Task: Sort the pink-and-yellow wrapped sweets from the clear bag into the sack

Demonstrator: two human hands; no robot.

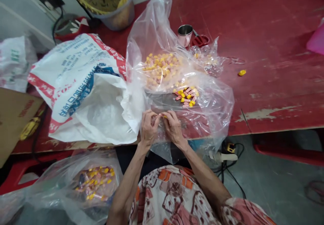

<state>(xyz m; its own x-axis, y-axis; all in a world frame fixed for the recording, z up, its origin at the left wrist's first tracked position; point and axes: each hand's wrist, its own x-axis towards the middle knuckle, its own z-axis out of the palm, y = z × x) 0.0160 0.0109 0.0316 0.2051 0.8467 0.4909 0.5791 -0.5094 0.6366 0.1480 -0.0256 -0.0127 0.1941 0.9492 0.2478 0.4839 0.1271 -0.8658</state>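
Head view: the left hand (149, 127) and right hand (173, 128) curl nearly shut, their fingertips meeting on what looks like a small wrapped sweet (162, 116), held above a clear plastic bag (217, 107) on a red table (273, 80). A heap of pink and yellow sweets (162, 69) and a smaller cluster (186, 96) lie inside the bag. A loose pinch could drop something so tiny; 1 stray sweet (242, 72) lies on the table, outside the bag.
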